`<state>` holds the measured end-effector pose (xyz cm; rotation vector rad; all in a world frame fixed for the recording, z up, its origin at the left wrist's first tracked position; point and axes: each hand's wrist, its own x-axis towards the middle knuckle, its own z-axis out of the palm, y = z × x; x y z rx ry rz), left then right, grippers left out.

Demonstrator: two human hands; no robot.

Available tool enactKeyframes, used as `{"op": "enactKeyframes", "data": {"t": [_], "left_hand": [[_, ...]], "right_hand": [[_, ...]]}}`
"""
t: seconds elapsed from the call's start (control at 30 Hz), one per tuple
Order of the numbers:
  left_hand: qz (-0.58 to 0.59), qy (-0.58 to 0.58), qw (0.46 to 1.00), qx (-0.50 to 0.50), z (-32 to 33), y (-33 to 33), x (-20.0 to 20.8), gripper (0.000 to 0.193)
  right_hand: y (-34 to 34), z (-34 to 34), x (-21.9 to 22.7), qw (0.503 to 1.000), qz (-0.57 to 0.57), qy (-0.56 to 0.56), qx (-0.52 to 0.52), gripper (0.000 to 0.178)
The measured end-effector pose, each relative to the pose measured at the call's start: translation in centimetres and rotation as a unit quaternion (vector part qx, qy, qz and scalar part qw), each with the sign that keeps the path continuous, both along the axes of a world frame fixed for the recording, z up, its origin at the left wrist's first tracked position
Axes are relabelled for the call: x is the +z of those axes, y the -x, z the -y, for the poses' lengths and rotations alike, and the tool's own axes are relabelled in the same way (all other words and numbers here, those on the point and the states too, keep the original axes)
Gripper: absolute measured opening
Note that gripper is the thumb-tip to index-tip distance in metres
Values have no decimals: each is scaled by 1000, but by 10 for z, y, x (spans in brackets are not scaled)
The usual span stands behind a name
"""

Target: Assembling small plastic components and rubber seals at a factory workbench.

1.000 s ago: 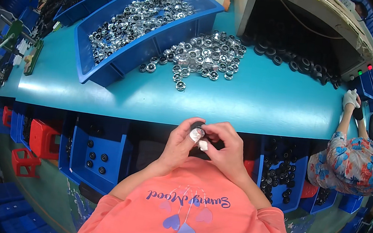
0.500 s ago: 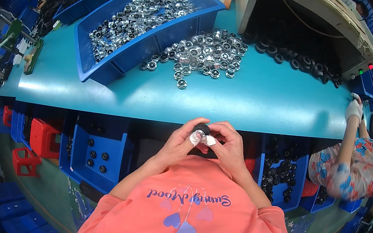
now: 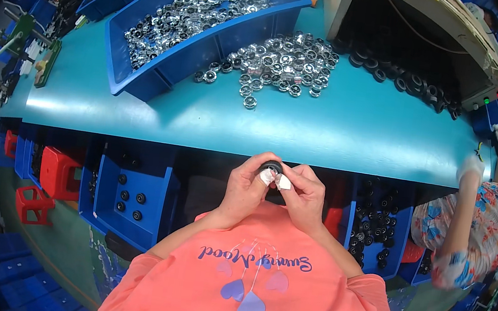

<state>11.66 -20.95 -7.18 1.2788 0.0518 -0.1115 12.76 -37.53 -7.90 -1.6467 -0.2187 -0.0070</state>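
Note:
Close to my chest, just off the table's near edge, both hands grip one small wheel: a black tyre ring [image 3: 271, 165] with a clear hub partly showing in it. My left hand [image 3: 244, 187] curls around its left side, thumb pressed on the front. From the right, my right hand [image 3: 306, 195] pinches it with thumb and fingers. Both thumbs wear white wraps. My fingers hide the wheel's back and lower part. Beyond the hands, a pile of clear hubs with dark centres [image 3: 285, 63] lies on the turquoise table [image 3: 234, 126].
A blue bin [image 3: 206, 51] of hubs stands behind left. Black tyre rings [image 3: 416, 84] spill from a box-like machine [image 3: 491, 58] at back right. Below the table are blue bins [image 3: 150, 227] with black wheels [image 3: 137, 215] and red stools [image 3: 59, 174]. A co-worker's gloved hand [image 3: 471, 169] is at right.
My thumbs have shifted slightly on the wheel, and more of the black ring shows. At right, the co-worker's nearer gloved hand has moved toward the table's near edge. The view has shifted slightly.

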Motion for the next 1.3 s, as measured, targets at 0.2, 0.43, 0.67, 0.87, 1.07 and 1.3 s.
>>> {"op": "enactKeyframes", "data": {"t": [0.2, 0.43, 0.67, 0.87, 1.07, 1.3], "left_hand": [[-44, 104, 993, -42, -7, 0, 0, 30], [-40, 81, 995, -53, -7, -7, 5, 30], [-16, 5, 1000, 22, 1, -3, -2, 26], [-93, 19, 995, -43, -3, -10, 19, 33], [-55, 51, 996, -52, -4, -10, 12, 36], [-107, -4, 991, -78, -9, -15, 2, 36]], "right_hand": [[1, -5, 28, 999, 12, 34, -5, 35], [-8, 3, 28, 999, 2, 32, 29, 40], [3, -6, 22, 998, 28, 54, 16, 44], [-8, 3, 14, 986, -130, -103, 13, 37], [-4, 2, 24, 992, -94, -84, 19, 34], [-12, 7, 4, 981, -178, -76, 20, 30]]}}
